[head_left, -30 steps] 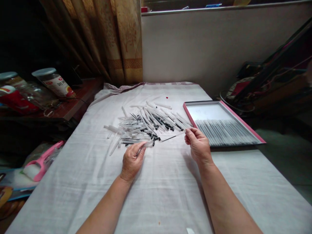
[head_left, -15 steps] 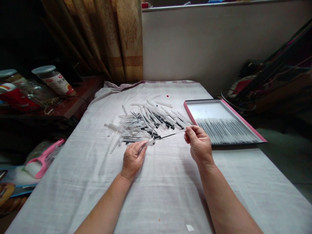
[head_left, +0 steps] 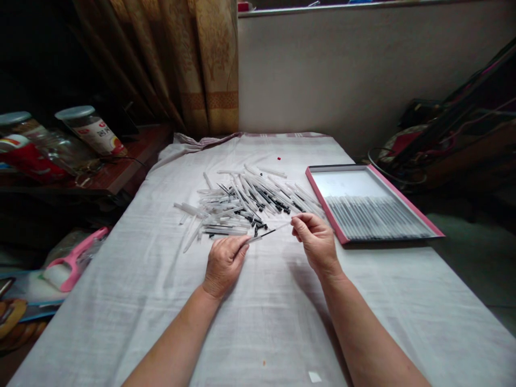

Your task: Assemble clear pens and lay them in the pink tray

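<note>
My left hand (head_left: 226,264) is closed around a clear pen barrel (head_left: 250,239), most of it hidden by the fingers. My right hand (head_left: 315,236) pinches one end of a thin pen refill (head_left: 276,230), part black and part whitish. The refill's other end meets the barrel's opening and seems to be partly inside it. Just beyond both hands lies a loose pile of translucent pen barrels (head_left: 223,207), dark refills and small black pen parts (head_left: 282,207).
To the right, a shallow pink-edged box (head_left: 342,236) holds a row of pens (head_left: 374,217). A tiny red piece (head_left: 279,158) lies behind the pile, a white scrap (head_left: 314,377) near the front. Pink-handled scissors (head_left: 74,263) and jars (head_left: 92,131) stand at the left.
My right hand has come left and slightly down, bringing the refill farther into the barrel. My left hand has barely moved.
</note>
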`<state>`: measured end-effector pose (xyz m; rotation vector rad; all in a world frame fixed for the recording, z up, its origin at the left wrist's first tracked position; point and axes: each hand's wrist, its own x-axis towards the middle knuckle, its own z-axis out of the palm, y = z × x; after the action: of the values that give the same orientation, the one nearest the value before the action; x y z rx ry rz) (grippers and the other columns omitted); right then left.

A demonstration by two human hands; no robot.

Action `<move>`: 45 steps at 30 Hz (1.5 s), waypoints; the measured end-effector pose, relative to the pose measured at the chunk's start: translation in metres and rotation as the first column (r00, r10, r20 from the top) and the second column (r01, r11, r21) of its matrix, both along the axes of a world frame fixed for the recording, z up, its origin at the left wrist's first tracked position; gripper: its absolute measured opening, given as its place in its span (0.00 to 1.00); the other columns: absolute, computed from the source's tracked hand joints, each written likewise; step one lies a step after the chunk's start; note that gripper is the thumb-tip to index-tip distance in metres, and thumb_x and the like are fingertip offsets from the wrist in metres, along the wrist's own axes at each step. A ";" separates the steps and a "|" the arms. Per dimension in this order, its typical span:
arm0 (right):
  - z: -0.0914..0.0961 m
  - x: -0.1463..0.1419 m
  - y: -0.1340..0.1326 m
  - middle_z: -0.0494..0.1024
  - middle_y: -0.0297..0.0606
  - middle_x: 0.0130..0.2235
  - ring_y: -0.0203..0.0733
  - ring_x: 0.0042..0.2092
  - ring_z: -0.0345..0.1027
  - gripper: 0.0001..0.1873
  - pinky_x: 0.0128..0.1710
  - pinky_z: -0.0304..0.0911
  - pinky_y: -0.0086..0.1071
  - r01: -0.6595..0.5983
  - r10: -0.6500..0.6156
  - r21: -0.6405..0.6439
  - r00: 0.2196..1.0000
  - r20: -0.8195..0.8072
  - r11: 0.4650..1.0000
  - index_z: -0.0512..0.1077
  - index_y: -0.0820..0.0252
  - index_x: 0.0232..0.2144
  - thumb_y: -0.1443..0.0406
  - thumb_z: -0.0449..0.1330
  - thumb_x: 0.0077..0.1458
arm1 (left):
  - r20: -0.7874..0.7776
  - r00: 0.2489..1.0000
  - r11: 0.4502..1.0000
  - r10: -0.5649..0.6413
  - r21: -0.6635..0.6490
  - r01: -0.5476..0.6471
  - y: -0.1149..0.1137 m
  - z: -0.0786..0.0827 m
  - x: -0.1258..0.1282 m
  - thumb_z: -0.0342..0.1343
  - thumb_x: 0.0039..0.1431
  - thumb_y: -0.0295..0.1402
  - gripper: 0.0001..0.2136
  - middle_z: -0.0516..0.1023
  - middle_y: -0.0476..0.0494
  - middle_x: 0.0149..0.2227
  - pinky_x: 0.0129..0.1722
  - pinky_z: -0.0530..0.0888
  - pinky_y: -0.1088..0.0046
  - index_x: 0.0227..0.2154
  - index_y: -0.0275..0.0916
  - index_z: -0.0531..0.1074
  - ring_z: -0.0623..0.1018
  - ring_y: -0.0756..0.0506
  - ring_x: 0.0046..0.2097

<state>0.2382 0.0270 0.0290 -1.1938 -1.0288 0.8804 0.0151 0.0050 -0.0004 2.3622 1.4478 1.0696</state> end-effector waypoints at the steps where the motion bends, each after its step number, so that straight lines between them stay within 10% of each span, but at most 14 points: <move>1: -0.002 -0.004 -0.001 0.71 0.31 0.23 0.32 0.23 0.62 0.12 0.21 0.59 0.26 -0.016 0.016 -0.005 1.000 0.019 1.000 0.74 0.59 0.28 0.56 0.65 0.47 | -0.012 1.000 1.000 -0.012 0.005 0.012 0.000 0.000 0.000 0.51 0.65 0.34 0.11 0.82 0.42 0.40 0.43 0.72 0.66 0.45 0.42 0.75 0.80 0.45 0.41; 16: -0.018 -0.051 -0.028 0.79 0.44 0.44 0.43 0.46 0.74 0.16 0.48 0.68 0.37 -0.292 0.195 0.125 0.846 0.496 0.948 0.76 0.56 0.47 0.63 0.52 0.61 | 0.112 0.992 0.998 -0.057 -0.031 0.061 -0.005 -0.002 0.005 0.50 0.65 0.33 0.11 0.82 0.42 0.41 0.44 0.76 0.71 0.47 0.41 0.74 0.81 0.46 0.41; 24: -0.023 -0.035 -0.010 0.79 0.40 0.38 0.37 0.31 0.71 0.19 0.32 0.67 0.30 -0.163 0.115 0.053 0.856 0.503 0.985 0.71 0.58 0.51 0.62 0.53 0.59 | 0.161 0.987 0.998 -0.007 -0.062 0.017 -0.004 0.002 0.005 0.49 0.65 0.34 0.12 0.82 0.42 0.40 0.43 0.77 0.73 0.47 0.41 0.74 0.81 0.46 0.41; 34: -0.018 -0.036 0.013 0.76 0.41 0.41 0.44 0.40 0.71 0.12 0.34 0.60 0.30 0.021 0.187 -0.204 0.314 0.931 0.979 0.76 0.55 0.40 0.60 0.55 0.60 | 0.186 0.982 0.995 0.041 -0.097 -0.024 0.000 -0.004 0.002 0.51 0.64 0.33 0.11 0.82 0.43 0.40 0.44 0.76 0.73 0.46 0.41 0.75 0.81 0.46 0.41; 37: -0.021 -0.034 0.011 0.78 0.41 0.41 0.43 0.40 0.71 0.12 0.36 0.61 0.31 0.002 0.160 -0.174 0.385 0.909 0.985 0.75 0.56 0.40 0.63 0.52 0.60 | 0.169 0.985 0.996 0.036 -0.081 -0.023 0.000 -0.002 0.003 0.52 0.64 0.33 0.11 0.82 0.43 0.41 0.44 0.76 0.73 0.46 0.40 0.75 0.81 0.46 0.41; 45: -0.023 -0.017 -0.019 0.80 0.41 0.37 0.42 0.37 0.72 0.13 0.35 0.65 0.33 -0.123 0.158 -0.119 0.922 0.355 0.985 0.77 0.59 0.36 0.60 0.57 0.53 | 0.024 0.998 0.999 -0.050 -0.020 0.050 -0.003 0.002 0.003 0.51 0.65 0.33 0.13 0.81 0.42 0.42 0.45 0.76 0.70 0.48 0.41 0.75 0.80 0.46 0.43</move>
<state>0.2216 0.0077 0.0060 -1.4105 -1.3990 0.8435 0.0177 0.0019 0.0015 2.3502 1.3778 1.0611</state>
